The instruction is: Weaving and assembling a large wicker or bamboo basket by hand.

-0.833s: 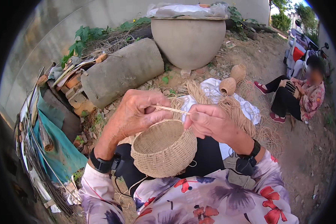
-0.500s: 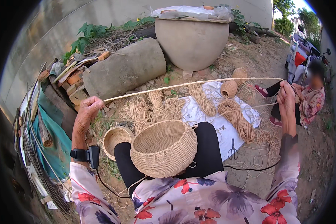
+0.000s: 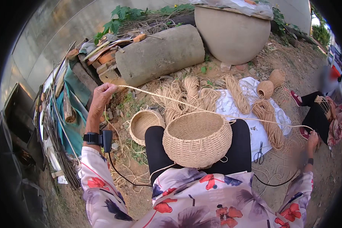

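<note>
We note the bare left hand (image 3: 103, 95) raised out to the left, thumb and fingers pinched together on a thin, twisted beige cord (image 3: 171, 99). Our bare right hand (image 3: 312, 140) is far out to the right; its fingers look closed on the cord's other end, though they show small. Between the hands the cord crosses in a slack line, passing by the back rim of a round, beige woven basket (image 3: 197, 146) — whether it touches the rim, we cannot tell. The basket sits open side up on our lap, across the black trouser legs (image 3: 240, 144). Just beside the left knee lies a smaller beige woven basket (image 3: 146, 123), tilted. Beyond the knees we record bundled beige cord hanks (image 3: 192, 89), some on a white cloth (image 3: 224, 102), with dark metal scissors (image 3: 259, 156) at the cloth's near edge.
</note>
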The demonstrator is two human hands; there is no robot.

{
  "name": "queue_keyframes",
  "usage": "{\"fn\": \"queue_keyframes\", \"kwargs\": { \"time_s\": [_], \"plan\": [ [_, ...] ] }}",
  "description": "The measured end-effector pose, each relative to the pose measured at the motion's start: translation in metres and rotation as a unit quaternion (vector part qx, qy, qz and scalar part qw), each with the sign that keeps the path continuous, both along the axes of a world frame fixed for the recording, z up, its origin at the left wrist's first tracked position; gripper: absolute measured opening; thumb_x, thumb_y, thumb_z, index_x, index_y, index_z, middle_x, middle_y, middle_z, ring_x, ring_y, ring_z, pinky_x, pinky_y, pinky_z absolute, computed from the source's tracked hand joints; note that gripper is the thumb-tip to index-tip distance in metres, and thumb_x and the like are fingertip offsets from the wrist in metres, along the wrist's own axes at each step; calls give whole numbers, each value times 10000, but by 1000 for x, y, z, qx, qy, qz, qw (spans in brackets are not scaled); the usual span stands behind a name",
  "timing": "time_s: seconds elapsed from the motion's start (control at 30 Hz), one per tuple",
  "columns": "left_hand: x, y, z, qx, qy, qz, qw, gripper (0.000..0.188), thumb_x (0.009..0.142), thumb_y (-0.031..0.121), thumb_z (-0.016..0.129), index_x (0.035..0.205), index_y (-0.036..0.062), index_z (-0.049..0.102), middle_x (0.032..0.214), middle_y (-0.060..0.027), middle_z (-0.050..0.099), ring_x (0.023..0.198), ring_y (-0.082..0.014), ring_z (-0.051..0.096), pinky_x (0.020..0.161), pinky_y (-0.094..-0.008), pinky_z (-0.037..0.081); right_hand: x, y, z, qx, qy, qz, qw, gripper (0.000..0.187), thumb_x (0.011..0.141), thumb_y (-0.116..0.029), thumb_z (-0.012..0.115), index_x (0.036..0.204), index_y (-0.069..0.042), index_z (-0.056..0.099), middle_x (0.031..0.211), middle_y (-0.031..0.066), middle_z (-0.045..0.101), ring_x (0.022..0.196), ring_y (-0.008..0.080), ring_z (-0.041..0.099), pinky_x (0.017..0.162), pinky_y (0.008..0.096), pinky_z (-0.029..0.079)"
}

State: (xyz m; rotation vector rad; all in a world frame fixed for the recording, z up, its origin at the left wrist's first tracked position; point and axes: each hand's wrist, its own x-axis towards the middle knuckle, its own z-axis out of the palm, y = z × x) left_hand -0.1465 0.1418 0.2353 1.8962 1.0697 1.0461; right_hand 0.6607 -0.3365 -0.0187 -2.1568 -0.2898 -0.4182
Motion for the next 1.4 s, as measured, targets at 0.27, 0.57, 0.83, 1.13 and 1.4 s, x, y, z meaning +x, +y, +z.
{"fn": "queue_keyframes", "kwargs": {
  "time_s": [0.27, 0.57, 0.83, 1.13, 1.4],
  "plan": [
    [51, -61, 36, 77, 84, -101, 988, 173, 887, 237, 700, 871, 66, 678, 688, 89, 521, 610, -9, 418, 532, -194, 313, -215, 202, 115, -87, -134, 428, 890, 503, 907, -324, 613, 1261, 28, 544, 1215, 205, 583, 1155, 322, 558, 982, 389, 409],
    [102, -107, 20, 36, 87, -331, 939, 204, 878, 236, 716, 893, 33, 707, 827, 19, 654, 802, -60, 558, 736, -221, 442, -479, 264, 213, 48, 374, 824, 422, 353, 966, -276, 564, 1171, 11, 585, 718, 3, 574, 635, 95, 555, 594, 220, 438],
    [-52, -58, -28, -225, 2, -146, 963, 267, 946, 294, 634, 937, 30, 670, 570, 112, 345, 472, -14, 230, 434, -221, 153, -264, 262, 168, 108, 161, 526, 828, 233, 993, -292, 533, 949, -92, 645, 567, -133, 321, 469, -8, 250, 436, 197, 180],
    [-93, -41, -65, -286, -43, -105, 952, 264, 952, 291, 624, 947, 30, 659, 572, 117, 314, 468, -11, 230, 430, -214, 172, -6, 187, 77, 132, -35, 420, 897, 192, 978, -263, 573, 889, -105, 637, 644, -112, 419, 551, 0, 341, 508, 174, 276],
    [-326, 6, -128, 129, 367, 495, 777, 391, 904, 373, 489, 973, 34, 673, 974, -210, 655, 903, -431, 609, 789, -527, 463, -115, 124, 142, -14, 154, 468, 870, 173, 876, -257, 707, 806, -108, 654, 587, -119, 437, 461, 9, 334, 425, 208, 230]
  ]
}}
